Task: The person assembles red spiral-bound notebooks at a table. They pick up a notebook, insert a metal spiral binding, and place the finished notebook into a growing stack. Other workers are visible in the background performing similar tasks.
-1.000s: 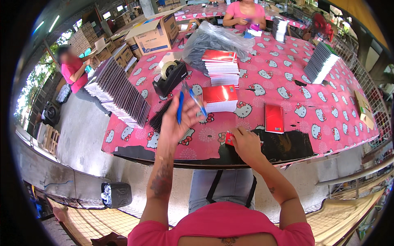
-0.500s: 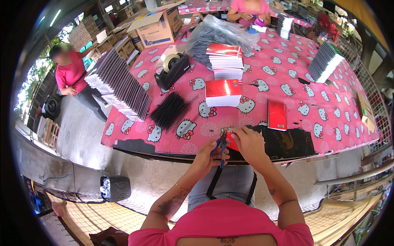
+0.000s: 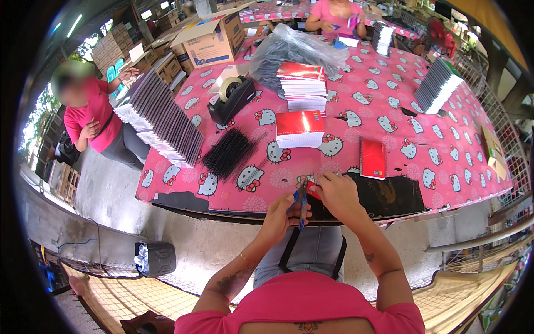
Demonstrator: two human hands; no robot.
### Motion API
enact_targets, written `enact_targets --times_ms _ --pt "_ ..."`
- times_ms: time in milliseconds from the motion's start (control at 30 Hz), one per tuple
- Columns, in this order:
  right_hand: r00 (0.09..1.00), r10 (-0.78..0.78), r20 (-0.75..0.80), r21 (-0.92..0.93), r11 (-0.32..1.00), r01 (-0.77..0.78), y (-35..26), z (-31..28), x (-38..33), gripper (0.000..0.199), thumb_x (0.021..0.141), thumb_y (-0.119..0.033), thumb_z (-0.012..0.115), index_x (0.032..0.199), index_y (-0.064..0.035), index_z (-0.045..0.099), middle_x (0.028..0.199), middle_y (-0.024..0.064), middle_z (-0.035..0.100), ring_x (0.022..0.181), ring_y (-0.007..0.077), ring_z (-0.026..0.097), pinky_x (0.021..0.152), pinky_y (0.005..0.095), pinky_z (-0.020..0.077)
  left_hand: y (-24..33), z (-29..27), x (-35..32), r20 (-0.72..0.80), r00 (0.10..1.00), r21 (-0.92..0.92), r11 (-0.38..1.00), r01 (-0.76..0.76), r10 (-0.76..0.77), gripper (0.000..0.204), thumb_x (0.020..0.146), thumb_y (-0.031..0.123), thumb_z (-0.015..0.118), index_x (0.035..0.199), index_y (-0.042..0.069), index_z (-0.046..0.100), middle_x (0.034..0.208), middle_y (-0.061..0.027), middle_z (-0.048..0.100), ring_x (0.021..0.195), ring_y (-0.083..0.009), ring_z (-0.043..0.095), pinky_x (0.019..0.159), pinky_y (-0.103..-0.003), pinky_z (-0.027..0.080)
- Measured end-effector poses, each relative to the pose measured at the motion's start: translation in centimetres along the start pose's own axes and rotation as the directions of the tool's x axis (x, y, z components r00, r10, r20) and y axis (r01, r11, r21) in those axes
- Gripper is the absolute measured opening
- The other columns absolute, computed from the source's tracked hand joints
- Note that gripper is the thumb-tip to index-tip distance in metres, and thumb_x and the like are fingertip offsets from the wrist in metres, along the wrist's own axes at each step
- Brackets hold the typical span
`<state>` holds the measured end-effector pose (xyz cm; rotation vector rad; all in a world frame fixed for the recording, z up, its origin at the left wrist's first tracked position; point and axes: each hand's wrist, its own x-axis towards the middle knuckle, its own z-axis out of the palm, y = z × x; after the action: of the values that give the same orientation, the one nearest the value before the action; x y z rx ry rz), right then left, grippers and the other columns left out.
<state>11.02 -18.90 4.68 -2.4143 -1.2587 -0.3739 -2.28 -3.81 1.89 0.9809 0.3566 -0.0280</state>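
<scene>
My left hand (image 3: 281,214) grips a blue pen (image 3: 301,204), held upright at the near edge of the table (image 3: 389,111). My right hand (image 3: 337,192) is beside it, fingers closed on a small red notebook (image 3: 312,187) that is mostly hidden under the hand. Both hands meet over a black mat (image 3: 389,195) at the table's front. A short stack of red notebooks (image 3: 300,128) lies just beyond, with a single red notebook (image 3: 372,158) to its right.
A pile of black spiral combs (image 3: 229,153), a tape dispenser (image 3: 231,97), a taller notebook stack (image 3: 303,84) and a black plastic bag (image 3: 289,50) sit farther back. Long rows of booklets (image 3: 161,119) line the left edge. One person stands left (image 3: 92,119), another sits opposite (image 3: 336,14).
My left hand drew back from reaching over the table with blue pens and came to the near edge beside my right hand, holding one pen. The right hand stayed in place.
</scene>
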Motion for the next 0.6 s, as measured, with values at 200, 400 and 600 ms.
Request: enact_targets --times_ms 200,400,600 --pt "0.999 0.011 -0.031 0.046 0.999 -0.010 -0.1 0.2 0.0 0.022 0.086 -0.028 0.070 0.098 -0.0096 0.071 0.088 0.0043 0.067 0.080 0.0247 0.067 0.074 0.0385 0.0510 0.8 -0.1 0.2 0.046 0.997 -0.070 0.995 0.071 -0.068 0.041 0.105 0.033 0.043 0.127 -0.001 0.050 0.107 -0.0214 0.067 0.096 -0.0319 0.070 0.080 -0.045 0.061" --pt "0.999 -0.004 -0.032 0.046 0.999 0.006 0.2 0.2 0.1 0.019 0.087 -0.026 0.069 0.096 -0.0093 0.070 0.086 0.0048 0.067 0.077 0.0271 0.067 0.073 0.0392 0.0504 1.2 -0.8 0.5 0.017 0.991 -0.083 0.988 0.130 -0.129 0.039 0.104 0.031 0.047 0.125 -0.001 0.055 0.105 -0.0190 0.068 0.090 -0.0298 0.070 0.078 -0.043 0.059" --pt "1.000 0.013 0.006 0.030 0.999 -0.013 0.4 -0.8 -1.3 0.025 0.088 -0.026 0.068 0.105 -0.0078 0.068 0.092 0.0096 0.067 0.081 0.0296 0.068 0.074 0.0409 0.0517 2.8 -0.2 0.0 0.172 0.917 0.853 0.412 -0.321 0.359 0.036 0.097 0.018 0.059 0.130 0.006 0.064 0.095 -0.0132 0.066 0.088 -0.0258 0.064 0.082 -0.034 0.051"
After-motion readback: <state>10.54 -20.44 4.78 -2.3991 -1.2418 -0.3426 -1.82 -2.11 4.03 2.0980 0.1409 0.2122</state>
